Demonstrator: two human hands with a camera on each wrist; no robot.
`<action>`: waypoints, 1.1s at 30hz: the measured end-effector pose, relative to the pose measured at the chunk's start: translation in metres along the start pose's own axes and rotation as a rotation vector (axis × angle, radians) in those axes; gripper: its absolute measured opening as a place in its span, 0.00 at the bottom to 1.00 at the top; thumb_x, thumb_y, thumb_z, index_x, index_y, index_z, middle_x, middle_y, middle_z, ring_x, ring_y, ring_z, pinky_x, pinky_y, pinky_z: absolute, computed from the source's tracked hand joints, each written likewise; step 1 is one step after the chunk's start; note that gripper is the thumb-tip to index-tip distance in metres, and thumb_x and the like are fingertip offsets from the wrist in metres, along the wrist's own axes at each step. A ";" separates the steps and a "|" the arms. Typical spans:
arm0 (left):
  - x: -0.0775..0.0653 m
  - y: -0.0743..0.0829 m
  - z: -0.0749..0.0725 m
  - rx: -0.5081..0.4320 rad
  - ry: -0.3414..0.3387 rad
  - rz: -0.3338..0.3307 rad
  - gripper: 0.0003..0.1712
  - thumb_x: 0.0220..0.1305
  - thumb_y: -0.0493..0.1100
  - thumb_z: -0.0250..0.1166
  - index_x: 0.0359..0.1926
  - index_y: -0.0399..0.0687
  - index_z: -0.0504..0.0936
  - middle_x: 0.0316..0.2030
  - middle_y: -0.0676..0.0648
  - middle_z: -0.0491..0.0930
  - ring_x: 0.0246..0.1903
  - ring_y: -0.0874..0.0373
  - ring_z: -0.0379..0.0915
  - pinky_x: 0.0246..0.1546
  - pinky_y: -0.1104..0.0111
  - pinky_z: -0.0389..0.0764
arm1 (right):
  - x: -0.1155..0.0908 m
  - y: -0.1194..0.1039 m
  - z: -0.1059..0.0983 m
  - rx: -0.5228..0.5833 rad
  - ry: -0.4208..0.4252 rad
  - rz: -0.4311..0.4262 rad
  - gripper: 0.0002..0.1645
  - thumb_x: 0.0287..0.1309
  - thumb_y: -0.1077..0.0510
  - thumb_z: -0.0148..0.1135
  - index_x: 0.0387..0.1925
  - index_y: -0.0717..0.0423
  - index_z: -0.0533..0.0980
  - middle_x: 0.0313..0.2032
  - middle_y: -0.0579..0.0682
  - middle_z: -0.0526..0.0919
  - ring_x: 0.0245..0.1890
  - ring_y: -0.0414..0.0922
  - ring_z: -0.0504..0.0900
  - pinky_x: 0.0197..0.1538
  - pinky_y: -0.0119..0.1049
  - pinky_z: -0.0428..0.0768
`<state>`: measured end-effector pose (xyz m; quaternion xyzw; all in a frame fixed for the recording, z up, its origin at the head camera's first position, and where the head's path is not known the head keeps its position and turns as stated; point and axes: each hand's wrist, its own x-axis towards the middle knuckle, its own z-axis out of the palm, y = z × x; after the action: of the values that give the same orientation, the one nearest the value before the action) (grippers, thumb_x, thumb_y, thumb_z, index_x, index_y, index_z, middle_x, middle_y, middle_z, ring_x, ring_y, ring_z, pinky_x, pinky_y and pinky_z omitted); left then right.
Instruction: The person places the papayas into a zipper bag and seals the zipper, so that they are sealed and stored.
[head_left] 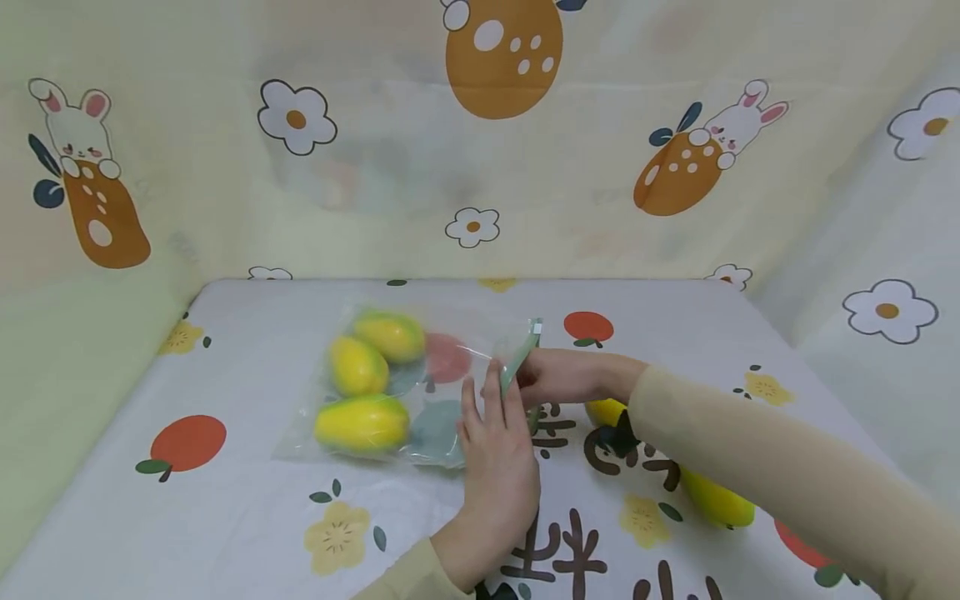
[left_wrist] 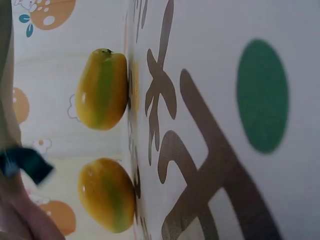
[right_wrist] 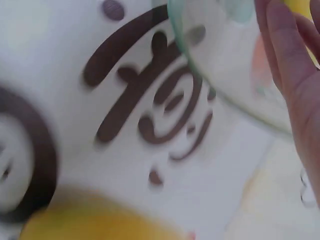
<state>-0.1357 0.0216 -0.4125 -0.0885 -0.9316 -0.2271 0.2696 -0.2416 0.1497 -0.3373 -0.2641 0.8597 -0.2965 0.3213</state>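
A clear zip bag [head_left: 480, 329] with a green zip edge lies on the cloth, holding several yellow-green papayas [head_left: 362, 423] toward its closed end. My left hand [head_left: 498, 462] grips the bag at its mouth, its fingers lying straight over the upper film and its thumb hidden. The right hand [head_left: 573, 375] reaches into the mouth from the right; the zip edge hides its fingertips in the head view. In the right wrist view, the fingers [right_wrist: 285, 50] extend over the bag's lower rim [right_wrist: 227, 102], and no fruit shows in their grasp.
Two more papayas lie outside the bag: one papaya [head_left: 606, 411] beneath the right wrist, the other papaya [head_left: 716, 500] beside the right forearm [head_left: 750, 450]. Both stand upright-looking in the sideways left wrist view. A printed cloth [head_left: 247, 517] covers the table, with patterned curtain walls [head_left: 375, 192] around it.
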 end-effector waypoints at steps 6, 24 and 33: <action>0.000 -0.002 -0.006 -0.061 -0.101 -0.030 0.43 0.49 0.32 0.74 0.67 0.34 0.68 0.77 0.39 0.56 0.70 0.29 0.58 0.54 0.37 0.79 | -0.053 0.020 -0.019 0.051 0.053 0.030 0.25 0.71 0.52 0.60 0.66 0.52 0.76 0.57 0.50 0.85 0.56 0.45 0.84 0.68 0.51 0.76; -0.001 -0.001 -0.006 -0.147 -0.137 -0.024 0.45 0.48 0.28 0.71 0.70 0.32 0.66 0.78 0.38 0.54 0.71 0.26 0.54 0.57 0.31 0.74 | -0.196 0.106 -0.002 -0.216 0.550 0.175 0.25 0.71 0.51 0.61 0.63 0.59 0.77 0.58 0.58 0.84 0.53 0.50 0.84 0.47 0.23 0.81; -0.003 0.002 -0.006 -0.135 -0.145 -0.029 0.46 0.47 0.29 0.74 0.69 0.32 0.67 0.78 0.38 0.55 0.71 0.28 0.55 0.58 0.32 0.74 | -0.196 0.127 -0.005 -0.183 0.351 0.135 0.33 0.65 0.46 0.67 0.68 0.53 0.74 0.64 0.57 0.80 0.59 0.54 0.80 0.55 0.39 0.84</action>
<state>-0.1300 0.0199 -0.4088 -0.1089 -0.9325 -0.2861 0.1918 -0.1507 0.3644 -0.3425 -0.1782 0.9416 -0.2366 0.1602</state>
